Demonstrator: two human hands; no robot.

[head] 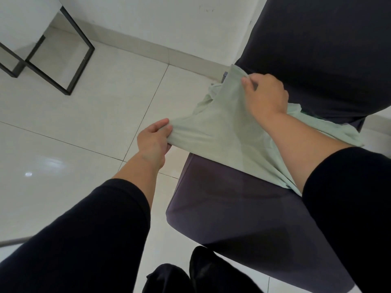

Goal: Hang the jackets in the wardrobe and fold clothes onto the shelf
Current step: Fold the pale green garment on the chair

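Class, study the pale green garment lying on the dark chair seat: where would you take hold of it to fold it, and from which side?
Pinch the pale green garment at two corners of one edge, as the left hand and right hand do, coming from above; stretched between them, the cloth lies flat.

The pale green thin-fabric garment (222,132) ran under the right forearm, so its near corner was hidden, and its far folds vanished behind the dark grey fabric-covered chair (222,208), whose backrest was cut off by the top and right edges. The fingertips of the left hand (153,141) were buried in the cloth. The black metal-framed white table (63,60) was cropped at the upper left corner.
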